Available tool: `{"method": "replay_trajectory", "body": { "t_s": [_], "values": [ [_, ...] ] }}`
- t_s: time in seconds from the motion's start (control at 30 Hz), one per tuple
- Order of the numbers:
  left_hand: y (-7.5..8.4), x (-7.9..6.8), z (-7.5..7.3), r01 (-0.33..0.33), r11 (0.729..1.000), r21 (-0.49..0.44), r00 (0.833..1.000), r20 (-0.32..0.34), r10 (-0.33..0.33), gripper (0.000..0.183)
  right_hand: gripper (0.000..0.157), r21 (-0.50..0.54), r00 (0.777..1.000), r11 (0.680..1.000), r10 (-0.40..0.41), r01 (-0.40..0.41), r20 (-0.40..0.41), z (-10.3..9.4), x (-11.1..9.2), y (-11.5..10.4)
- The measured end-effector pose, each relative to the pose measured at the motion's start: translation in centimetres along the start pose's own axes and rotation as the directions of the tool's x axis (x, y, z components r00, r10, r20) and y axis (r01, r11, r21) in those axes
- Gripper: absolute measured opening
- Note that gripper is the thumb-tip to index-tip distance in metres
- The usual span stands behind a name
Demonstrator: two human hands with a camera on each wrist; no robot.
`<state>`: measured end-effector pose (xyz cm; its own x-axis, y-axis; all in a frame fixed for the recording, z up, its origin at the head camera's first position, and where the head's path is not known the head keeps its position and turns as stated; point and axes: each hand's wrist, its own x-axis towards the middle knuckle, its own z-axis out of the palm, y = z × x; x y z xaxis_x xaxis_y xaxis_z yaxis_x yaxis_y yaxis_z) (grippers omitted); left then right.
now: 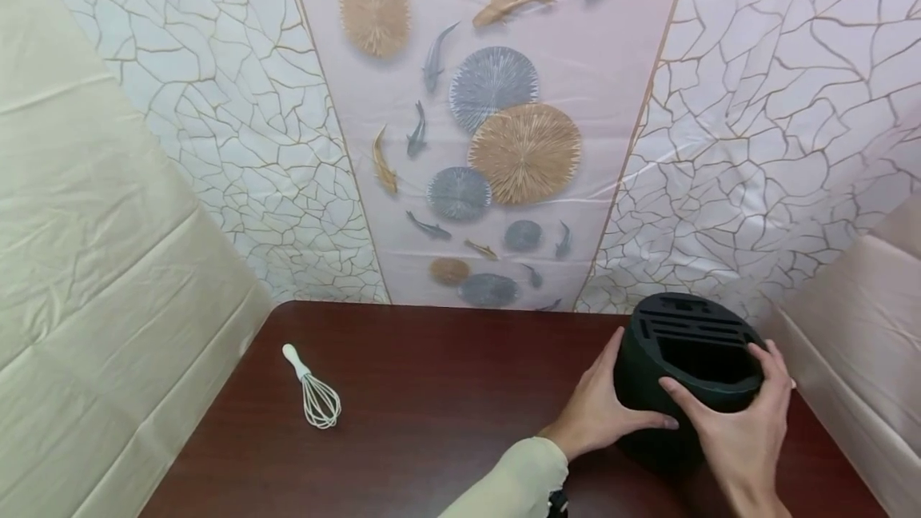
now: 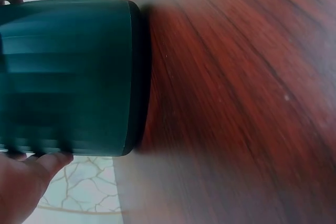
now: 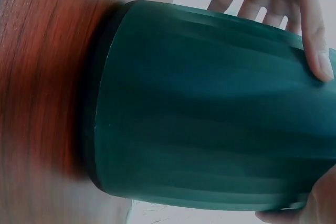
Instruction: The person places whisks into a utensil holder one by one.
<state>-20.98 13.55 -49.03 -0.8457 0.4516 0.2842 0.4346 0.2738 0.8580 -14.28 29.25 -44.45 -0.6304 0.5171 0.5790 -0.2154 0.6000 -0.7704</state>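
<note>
Over at the right side of the wooden tabletop (image 1: 446, 390), a person grips a dark green knife holder (image 1: 643, 378), slotted top facing up. The left hand (image 1: 596, 410) has its fingers spread round the left side, thumb across the front; the right hand (image 1: 748, 432) clasps the upper right (thumb at the front rim). A white whisk (image 1: 302, 369) lies well apart, leftward.

Head view bright, soft-lit; pale sheen on patterned backdrop (image 1: 496, 134) beyond far edge of worktop (image 1: 432, 414); inside of container (image 1: 651, 386) deep in shadow; wrist views dimmer, hazy, partly blurred.
</note>
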Motion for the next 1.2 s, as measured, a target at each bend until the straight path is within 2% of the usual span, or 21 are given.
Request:
{"method": "replay_trajectory", "body": {
  "t_s": [0.1, 0.33, 0.43, 0.53, 0.6, 0.77, 0.83, 0.97, 1.03, 1.1, 1.2],
  "values": [
    [-0.3, -0.3, -0.6, 0.0, 1.0, -0.011, 1.0, -0.009, 0.0, 0.12, 0.112, 0.02, 0.999, 0.999, -0.029, 0.028, 0.018, 0.4, -0.3, -0.3],
    [-0.9, -1.0, -2.1, 0.011, 1.0, -0.001, 0.999, -0.048, -0.011, 0.121, 0.127, 0.063, 0.996, 0.997, -0.045, 0.04, 0.082, 1.3, -1.0, -1.3],
    [-1.3, -1.2, -2.7, -0.003, 1.0, 0.001, 0.998, -0.069, 0.003, 0.121, 0.129, 0.086, 0.991, 0.994, -0.071, 0.061, 0.118, 1.6, -1.0, -1.5],
    [-1.6, -1.5, -3.4, 0.002, 1.0, -0.001, 0.997, -0.083, -0.002, 0.12, 0.128, 0.117, 0.982, 0.993, -0.055, 0.034, 0.181, 1.8, -0.9, -1.9],
    [-1.8, -1.7, -4.0, 0.023, 1.0, -0.006, 0.996, -0.086, -0.023, 0.119, 0.125, 0.126, 0.97, 0.992, -0.027, -0.004, 0.242, 1.7, -0.8, -2.0],
    [-2.2, -2.0, -5.3, 0.068, 0.997, -0.021, 0.993, -0.094, -0.07, 0.115, 0.119, 0.103, 0.921, 0.994, 0.003, -0.047, 0.389, 1.4, -0.2, -1.6],
    [-2.2, -2.0, -5.6, 0.069, 0.997, -0.022, 0.993, -0.093, -0.071, 0.114, 0.116, 0.102, 0.901, 0.993, 0.005, -0.054, 0.433, 1.3, 0.2, -1.1],
    [-2.3, -2.0, -5.7, 0.062, 0.998, -0.019, 0.995, -0.077, -0.063, 0.114, 0.109, 0.113, 0.85, 0.986, 0.047, -0.124, 0.525, 1.1, 0.6, -0.4],
    [-2.3, -2.0, -5.8, 0.055, 0.998, -0.019, 0.996, -0.068, -0.056, 0.113, 0.107, 0.116, 0.831, 0.982, 0.06, -0.147, 0.552, 1.2, 0.6, -0.2],
    [-2.4, -2.0, -6.1, 0.05, 0.999, -0.019, 0.997, -0.065, -0.051, 0.113, 0.107, 0.127, 0.831, 0.981, 0.053, -0.148, 0.554, 1.3, 0.6, -0.2],
    [-2.5, -2.2, -6.7, 0.039, 0.999, -0.028, 0.997, -0.063, -0.041, 0.112, 0.108, 0.15, 0.847, 0.98, 0.03, -0.129, 0.53, 1.7, 0.4, -0.4]
  ]
}}
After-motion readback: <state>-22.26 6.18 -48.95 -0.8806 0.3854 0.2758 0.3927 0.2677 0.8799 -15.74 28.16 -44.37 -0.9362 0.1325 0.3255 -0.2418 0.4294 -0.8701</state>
